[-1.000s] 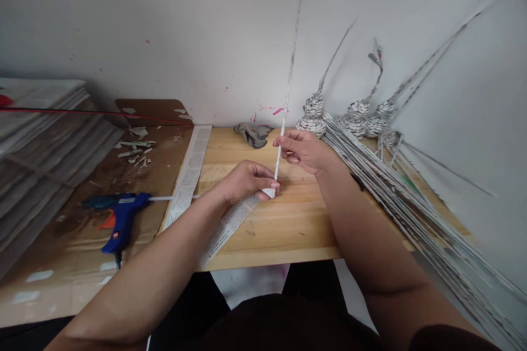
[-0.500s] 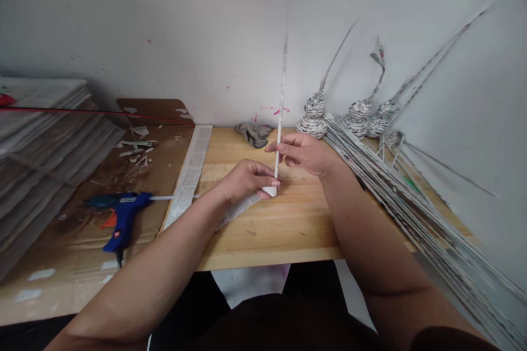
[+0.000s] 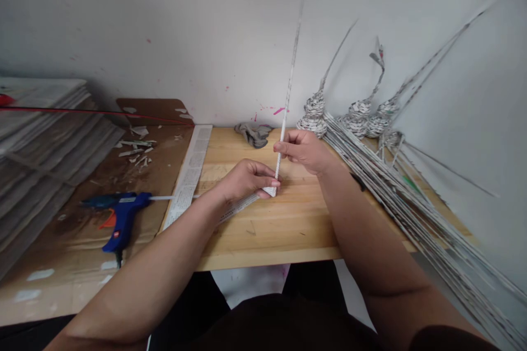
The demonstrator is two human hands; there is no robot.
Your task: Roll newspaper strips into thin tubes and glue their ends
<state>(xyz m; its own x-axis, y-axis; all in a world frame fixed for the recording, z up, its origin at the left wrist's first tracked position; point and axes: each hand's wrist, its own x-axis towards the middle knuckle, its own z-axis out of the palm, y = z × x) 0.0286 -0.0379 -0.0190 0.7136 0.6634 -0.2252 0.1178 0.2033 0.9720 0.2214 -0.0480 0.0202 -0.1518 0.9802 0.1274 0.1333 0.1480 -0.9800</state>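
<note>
A long, thin rolled newspaper tube [image 3: 291, 75] stands nearly upright over the wooden table, its top leaning right. At its base, a flat newspaper strip [image 3: 241, 209] runs into the roll. My left hand [image 3: 248, 180] pinches the lower end, where strip and tube meet, thumb on top. Higher up, my right hand [image 3: 302, 151] has its thumb and fingers closed on the tube. Part of the strip is hidden under my left hand and forearm.
Left, a blue glue gun [image 3: 125, 219] lies on cardboard near paper scraps [image 3: 140, 148] and a newspaper stack [image 3: 49, 164]. A newspaper strip [image 3: 191, 167] and grey cloth [image 3: 254, 134] lie on the wooden table [image 3: 288, 236]. Right are woven paper forms [image 3: 315, 115] and many paper tubes [image 3: 395, 192].
The tube's upper end has tilted to the right. My right hand's fingers have drawn in around the tube, while my left hand stays in place.
</note>
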